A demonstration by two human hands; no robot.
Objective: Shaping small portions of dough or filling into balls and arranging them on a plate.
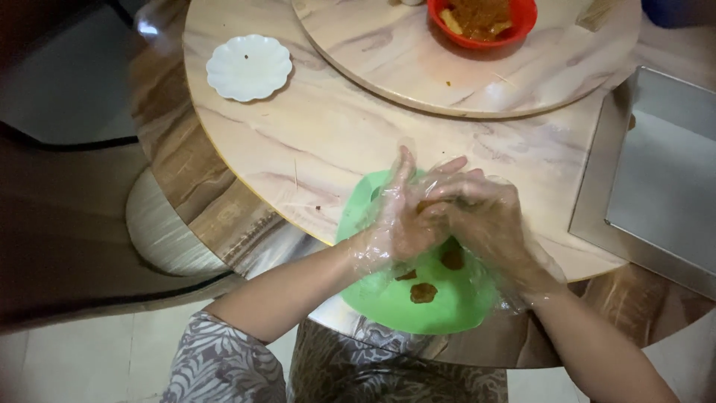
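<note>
Green plate [440, 302] sits at the near edge of the round marble worktop [313, 142], overhanging it a bit toward the person. On the plate: 3 small brown pieces of food [423, 292], 1 near the plate's middle, 1 just above it, 1 more toward the right hand, partly hidden by it. What exactly they are, can't tell.

Beyond the green plate, on the raised turntable [418, 67], a red bowl [522, 19] w/ brown-orange cooked food in it, cut off by the top of the view. Far left of the green plate, well apart, a white scalloped saucer [248, 67], nearly bare, just a speck or 2 on it. Right of the green plate, a metal tray [597, 194] lies at the worktop's edge; its contents aren't visible.

Hands: both in thin clear plastic gloves, held together right over the far half of the green plate. Left hand [399, 220] comes in from the lower left, fingers stretched out and pointing away from the person, close together. Right hand [485, 216] comes from the lower right, fingers curled over the left hand's, pressing against them. A bit of brown shows between the 2 hands, looks like a small lump clamped there, tho mostly hidden. Forearms bare; patterned sleeve [220, 362] on the left arm.
</note>
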